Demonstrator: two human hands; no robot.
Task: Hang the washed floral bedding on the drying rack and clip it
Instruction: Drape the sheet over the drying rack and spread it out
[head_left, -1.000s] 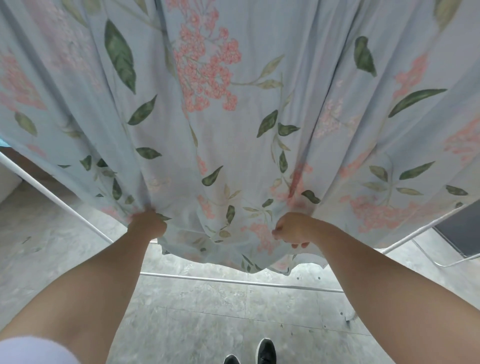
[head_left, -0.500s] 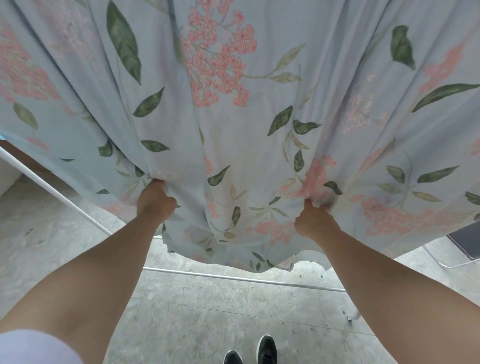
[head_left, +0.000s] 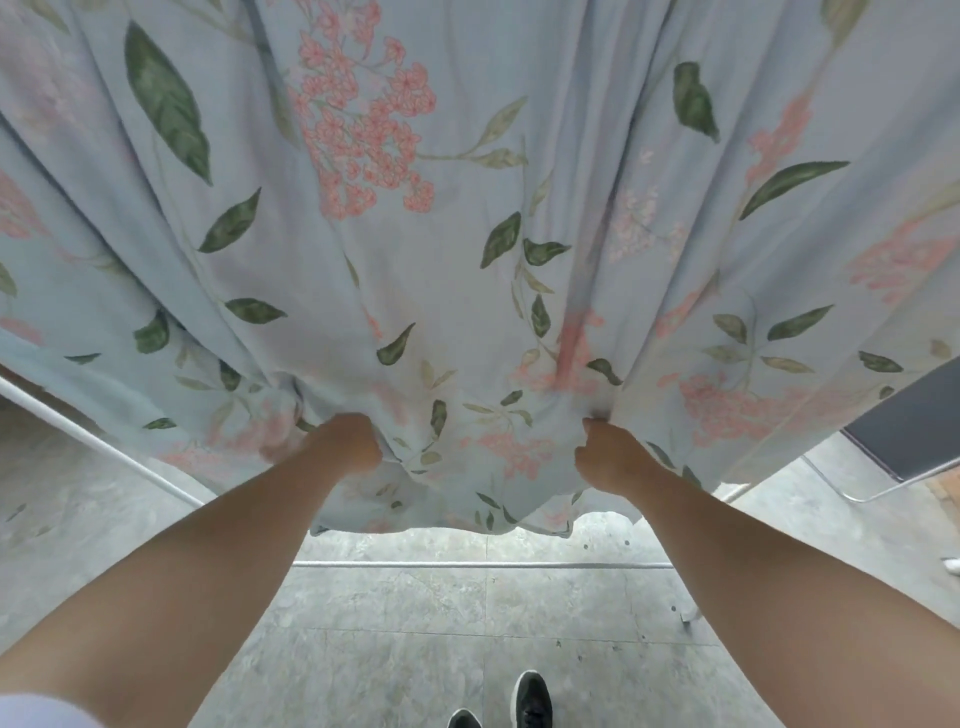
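While the floral bedding (head_left: 447, 270) hangs in long folds in front of you and fills the upper view, your left hand (head_left: 347, 442) has its grip clenched on a bunch of fabric near the lower hem. Your right hand (head_left: 609, 463) has its grip closed on another fold, well apart to the right. The hem sags between and below both hands, above a white rail of the drying rack (head_left: 467, 565), with grey tiled floor (head_left: 389, 649) and your black shoes (head_left: 531, 699) underneath.
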